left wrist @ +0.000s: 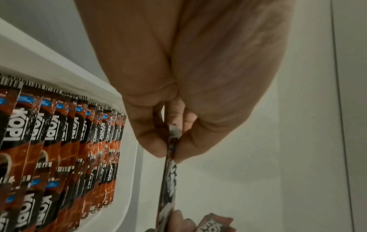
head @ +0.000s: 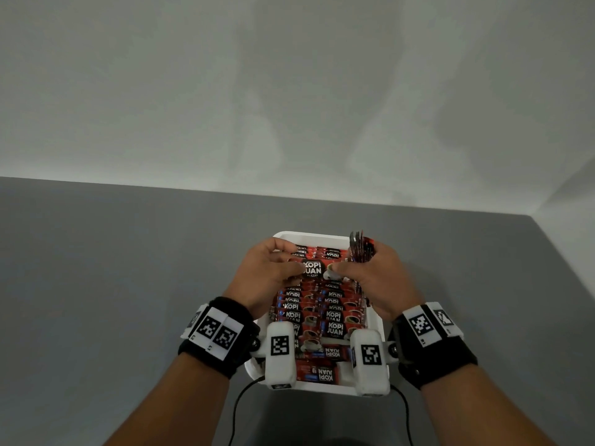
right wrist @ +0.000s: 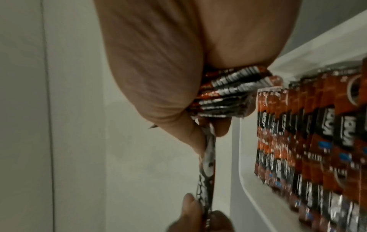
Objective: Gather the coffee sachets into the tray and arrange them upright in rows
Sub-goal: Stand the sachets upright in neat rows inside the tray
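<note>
The grey table [head: 112, 268] runs wide and bare to the left and far side, its right edge close to a pale wall. Near its front edge sits the white tray [head: 310, 235], filled with two rows of coffee sachets [head: 333, 315] standing on edge; two more lie flat at its near end. Above the tray's middle the left hand [head: 264, 278] and right hand [head: 380, 281] each pinch one end of a single sachet [head: 312, 268] between thumb and fingers. The right hand's remaining fingers also clasp a bundle of sachets [head: 362, 249] over the tray's right rim.
</note>
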Demonstrator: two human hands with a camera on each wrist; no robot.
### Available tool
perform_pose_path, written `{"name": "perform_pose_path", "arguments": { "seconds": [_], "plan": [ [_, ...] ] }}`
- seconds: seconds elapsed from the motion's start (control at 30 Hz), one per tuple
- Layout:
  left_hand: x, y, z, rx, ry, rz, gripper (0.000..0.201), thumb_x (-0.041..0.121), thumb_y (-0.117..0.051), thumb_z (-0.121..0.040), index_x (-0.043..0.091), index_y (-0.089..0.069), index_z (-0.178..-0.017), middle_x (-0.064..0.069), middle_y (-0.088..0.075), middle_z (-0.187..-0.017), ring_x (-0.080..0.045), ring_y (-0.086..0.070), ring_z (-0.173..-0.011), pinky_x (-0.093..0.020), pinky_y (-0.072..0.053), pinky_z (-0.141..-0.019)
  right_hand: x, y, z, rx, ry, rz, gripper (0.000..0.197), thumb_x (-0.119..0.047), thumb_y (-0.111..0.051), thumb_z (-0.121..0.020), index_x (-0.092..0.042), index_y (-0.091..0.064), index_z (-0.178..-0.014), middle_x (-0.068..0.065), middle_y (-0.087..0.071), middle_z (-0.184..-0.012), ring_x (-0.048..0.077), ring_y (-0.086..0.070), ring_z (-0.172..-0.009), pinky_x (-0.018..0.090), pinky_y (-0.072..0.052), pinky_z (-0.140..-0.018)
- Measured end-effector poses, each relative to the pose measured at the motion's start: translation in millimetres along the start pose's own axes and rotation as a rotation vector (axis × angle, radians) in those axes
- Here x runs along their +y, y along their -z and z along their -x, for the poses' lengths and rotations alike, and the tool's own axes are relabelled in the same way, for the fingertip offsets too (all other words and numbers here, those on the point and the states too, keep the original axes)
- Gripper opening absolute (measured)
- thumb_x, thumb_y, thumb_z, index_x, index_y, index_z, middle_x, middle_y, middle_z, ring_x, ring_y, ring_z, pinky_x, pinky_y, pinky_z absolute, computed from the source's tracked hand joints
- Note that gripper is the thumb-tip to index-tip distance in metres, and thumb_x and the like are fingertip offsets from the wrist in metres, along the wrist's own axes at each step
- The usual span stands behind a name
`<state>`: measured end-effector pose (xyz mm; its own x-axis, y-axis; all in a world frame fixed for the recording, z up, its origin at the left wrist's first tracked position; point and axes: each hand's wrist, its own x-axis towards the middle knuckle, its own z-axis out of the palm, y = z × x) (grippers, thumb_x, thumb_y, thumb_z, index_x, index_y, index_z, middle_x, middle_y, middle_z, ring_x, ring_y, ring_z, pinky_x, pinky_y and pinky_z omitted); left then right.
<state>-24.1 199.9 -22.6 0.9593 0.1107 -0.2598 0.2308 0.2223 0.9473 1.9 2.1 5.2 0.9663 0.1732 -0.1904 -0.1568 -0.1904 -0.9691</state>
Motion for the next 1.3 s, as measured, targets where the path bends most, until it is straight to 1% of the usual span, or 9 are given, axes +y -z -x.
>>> {"name": "perform_pose_path", "arguments": {
  "seconds": [0.13, 0.23, 0.43, 0.53, 0.67, 0.8, 0.93, 1.13, 1.3],
  "plan": [
    [4.3, 0.7, -2.6, -0.04, 0.0, -0.093, 0.028, -0.017, -0.072, -0.076, 0.004, -0.058, -0.086, -0.018, -0.064, -0.076, -0.021, -0.06, -0.057, -0.027, -0.051, -0.052, -11.2, 0.5, 2.7, -0.041, 0.153, 0.505, 0.032, -0.031, -0.089, -0.073, -0.029, -0.065, -0.094, -0.008, -0.068, -0.086, 0.005, -0.064, -0.073, 0.021, -0.049, -0.066],
    [7.4, -8.0, -3.1, -0.119, 0.015, -0.043, 0.021, -0.018, -0.071, -0.078, 0.0, -0.061, -0.084, -0.015, -0.064, -0.073, -0.017, -0.059, -0.052, -0.023, -0.051, -0.051, -10.7, -7.5, 2.3, -0.244, 0.173, 0.574, 0.04, -0.028, -0.094, -0.063, -0.032, -0.062, -0.087, -0.014, -0.066, -0.079, -0.006, -0.061, -0.069, 0.01, -0.043, -0.058],
    [4.1, -17.7, 5.7, -0.169, 0.029, 0.355, 0.042, 0.017, -0.077, -0.072, 0.001, -0.065, -0.109, -0.014, -0.069, -0.097, -0.023, -0.068, -0.086, -0.031, -0.057, -0.078, -3.0, -13.9, 0.2, -0.209, 0.141, 0.426, 0.036, -0.012, -0.072, -0.082, -0.027, -0.06, -0.113, -0.005, -0.069, -0.095, 0.013, -0.068, -0.085, 0.038, -0.059, -0.078],
    [-5.4, -35.6, 16.9, -0.273, 0.023, 0.214, 0.04, 0.024, -0.075, -0.081, 0.003, -0.067, -0.115, -0.015, -0.073, -0.113, -0.026, -0.07, -0.107, -0.035, -0.054, -0.093, -5.2, -19.5, 2.5, -0.306, 0.106, 0.408, 0.08, -0.016, -0.074, -0.083, -0.024, -0.032, -0.151, -0.009, -0.065, -0.12, 0.01, -0.065, -0.109, 0.033, -0.054, -0.096],
    [-13.5, -50.3, 22.6, -0.298, 0.066, 0.201, 0.039, 0.03, -0.061, -0.098, 0.002, -0.063, -0.125, -0.021, -0.068, -0.125, -0.031, -0.064, -0.122, -0.044, -0.048, -0.107, -6.2, -22.3, 3.0, -0.357, 0.035, 0.452, 0.105, 0.002, -0.067, -0.085, -0.022, 0.002, -0.161, -0.007, -0.06, -0.125, 0.012, -0.062, -0.111, 0.02, -0.051, -0.085],
    [-12.1, -54.2, 22.8, -0.233, 0.13, 0.29, 0.036, 0.022, -0.046, -0.106, -0.003, -0.062, -0.126, -0.024, -0.069, -0.12, -0.033, -0.068, -0.114, -0.037, -0.057, -0.094, 2.1, -21.3, 0.3, -0.365, -0.062, 0.33, 0.125, 0.002, -0.076, -0.066, -0.034, 0.0, -0.159, 0.003, -0.064, -0.121, 0.019, -0.068, -0.106, 0.039, -0.06, -0.09],
    [-9.2, -51.5, 20.6, -0.158, 0.153, 0.349, 0.035, 0.019, -0.046, -0.104, -0.004, -0.068, -0.118, -0.025, -0.07, -0.117, -0.034, -0.069, -0.108, -0.041, -0.056, -0.091, 5.6, -21.3, 1.5, -0.344, -0.065, 0.204, 0.115, -0.001, -0.077, -0.07, -0.032, -0.011, -0.159, -0.002, -0.058, -0.128, 0.015, -0.065, -0.112, 0.035, -0.059, -0.091],
    [-2.3, -37.9, 14.6, -0.099, 0.219, 0.562, 0.043, 0.017, -0.071, -0.071, -0.006, -0.067, -0.108, -0.025, -0.065, -0.102, -0.033, -0.068, -0.087, -0.044, -0.06, -0.08, -5.9, 1.3, 4.7, -0.35, 0.191, 0.542, 0.13, -0.058, -0.091, -0.044, -0.035, -0.027, -0.155, -0.017, -0.026, -0.145, 0.006, -0.038, -0.136, 0.034, -0.046, -0.11],
    [-1.2, -41.1, 18.8, -0.25, 0.276, 0.494, 0.025, 0.015, -0.053, -0.094, -0.003, -0.064, -0.108, -0.02, -0.067, -0.093, -0.026, -0.07, -0.08, -0.035, -0.06, -0.068, -11.3, -6.7, 6.3, -0.541, 0.377, 0.719, 0.131, -0.03, -0.098, -0.051, -0.027, -0.022, -0.158, -0.012, -0.028, -0.158, 0.001, -0.026, -0.145, 0.029, -0.031, -0.12]
  ]
}}
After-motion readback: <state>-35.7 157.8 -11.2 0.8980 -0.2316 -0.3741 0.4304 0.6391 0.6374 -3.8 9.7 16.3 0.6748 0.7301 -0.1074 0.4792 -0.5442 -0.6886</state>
